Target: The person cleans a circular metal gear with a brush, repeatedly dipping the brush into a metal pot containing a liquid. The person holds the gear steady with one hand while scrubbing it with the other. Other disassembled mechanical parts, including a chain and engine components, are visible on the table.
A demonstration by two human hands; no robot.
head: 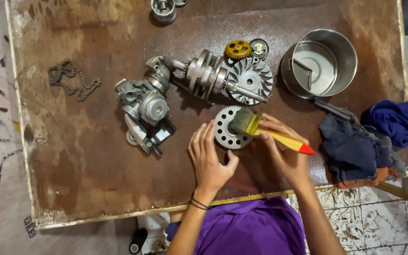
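On the stained brown board [95,179], the left hand [208,160] is lying flat with fingers spread beside the toothed sprocket [227,130], gripping nothing. The right hand [284,151] is clamping a yellow paintbrush [270,132], bristles resting on the sprocket (a brushing step, judging by the pose). Further strokes are calling for the sprocket to be steadied. Rags [360,146] are lying rightward above tiled flooring [378,217].

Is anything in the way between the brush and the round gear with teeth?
No. The paintbrush in the right hand already has its bristles on the toothed gear. The left hand lies beside the gear, not blocking it.
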